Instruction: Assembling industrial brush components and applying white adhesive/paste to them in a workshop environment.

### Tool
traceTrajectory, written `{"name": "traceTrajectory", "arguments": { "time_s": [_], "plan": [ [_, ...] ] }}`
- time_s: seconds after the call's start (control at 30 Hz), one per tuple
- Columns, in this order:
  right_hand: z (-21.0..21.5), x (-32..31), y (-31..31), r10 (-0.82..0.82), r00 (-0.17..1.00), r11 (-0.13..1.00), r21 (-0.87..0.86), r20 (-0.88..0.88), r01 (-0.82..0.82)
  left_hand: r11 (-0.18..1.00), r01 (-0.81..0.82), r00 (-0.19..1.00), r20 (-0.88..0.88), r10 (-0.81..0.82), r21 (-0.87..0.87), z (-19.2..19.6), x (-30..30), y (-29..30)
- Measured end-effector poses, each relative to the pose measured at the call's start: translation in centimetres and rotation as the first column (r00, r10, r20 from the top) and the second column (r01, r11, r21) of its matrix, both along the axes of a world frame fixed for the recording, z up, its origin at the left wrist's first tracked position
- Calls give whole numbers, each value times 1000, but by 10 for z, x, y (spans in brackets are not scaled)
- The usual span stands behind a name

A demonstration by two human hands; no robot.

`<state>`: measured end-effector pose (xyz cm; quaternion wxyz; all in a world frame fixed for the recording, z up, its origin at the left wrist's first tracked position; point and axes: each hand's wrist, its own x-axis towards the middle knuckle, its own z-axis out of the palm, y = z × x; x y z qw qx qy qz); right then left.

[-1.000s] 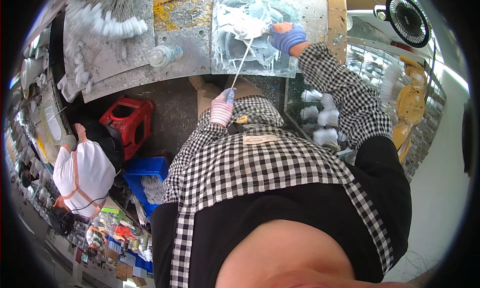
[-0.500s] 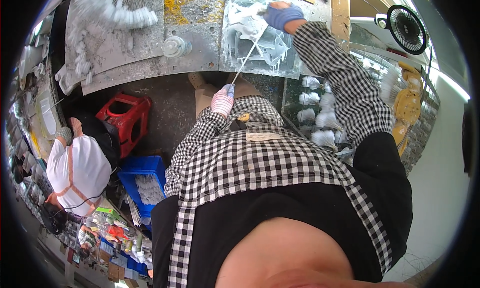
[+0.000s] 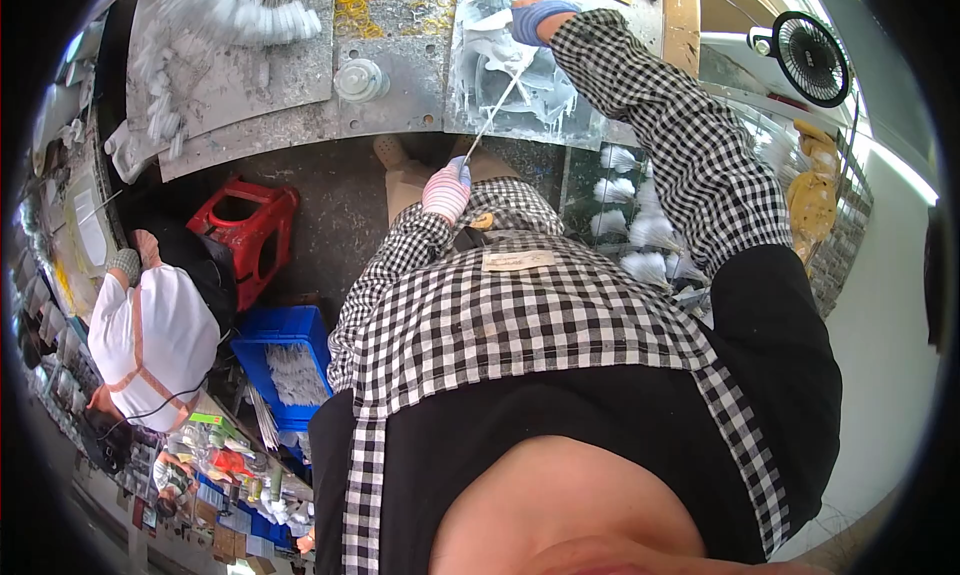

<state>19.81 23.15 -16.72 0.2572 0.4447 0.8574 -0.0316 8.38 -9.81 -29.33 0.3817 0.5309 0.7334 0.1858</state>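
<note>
My left hand (image 3: 447,192), in a pink-and-white striped glove, is closed round the lower end of a thin pale rod (image 3: 492,113). The rod slants up to the right, its far end over a board (image 3: 460,115) smeared with white paste (image 3: 510,57). Over the far part of that board is my right hand (image 3: 541,20), its palm and wrist wrapped in blue. Its fingers look bent and closed; what they hold, if anything, I cannot make out. Left of the board stands a clear round jar (image 3: 361,80).
Yellow rings (image 3: 357,10) and a heap of white-tipped brushes (image 3: 265,20) lie on the table's left. A red stool (image 3: 243,237) and a blue crate (image 3: 285,355) stand left of me. A person in white (image 3: 150,335) works farther left. A black fan (image 3: 812,59) is at the right.
My right hand has moved left and farther from me across the pasted board. My left hand still grips the rod in nearly the same place.
</note>
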Motion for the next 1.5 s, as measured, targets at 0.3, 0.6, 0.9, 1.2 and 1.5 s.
{"name": "traceTrajectory", "arguments": {
  "time_s": [0.3,0.6,0.9,1.2,1.5],
  "plan": [
    [34,45,-34,4,994,993,-119,110,9,996,67,995,-72,-72,-67,20,-4,8],
    [59,74,-53,-147,985,986,-65,86,153,998,34,994,-105,-39,-53,19,-10,3],
    [11,6,-1,-98,985,994,35,-140,104,1000,17,998,-61,-19,-23,36,-17,17],
    [18,12,-49,143,990,989,-45,13,-142,999,2,997,-84,1,35,29,-19,9],
    [63,76,-56,153,951,985,-118,267,-126,1000,19,989,-145,-15,24,59,-25,7]
  ]
}}
